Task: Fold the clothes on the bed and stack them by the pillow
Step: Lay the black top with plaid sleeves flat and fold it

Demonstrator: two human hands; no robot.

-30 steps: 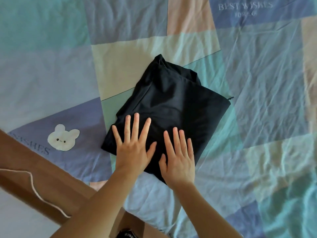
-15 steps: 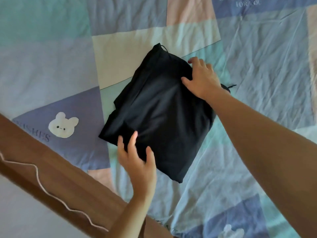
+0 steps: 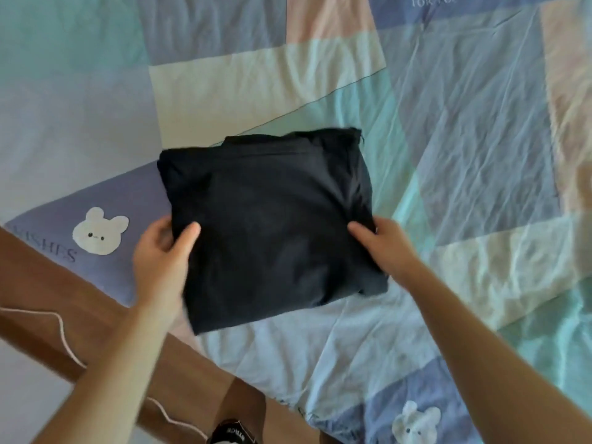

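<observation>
Black folded garment (image 3: 272, 225), pressed flat a second ago, now clamped between left hand (image 3: 160, 251) and right hand (image 3: 384, 245) grips, lifting off the bed (image 3: 448, 155); folding looks finished.

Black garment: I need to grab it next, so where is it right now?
In the head view's centre, the folded black garment is held between left hand and right hand over the bedsheet, right of the bunny print.
</observation>
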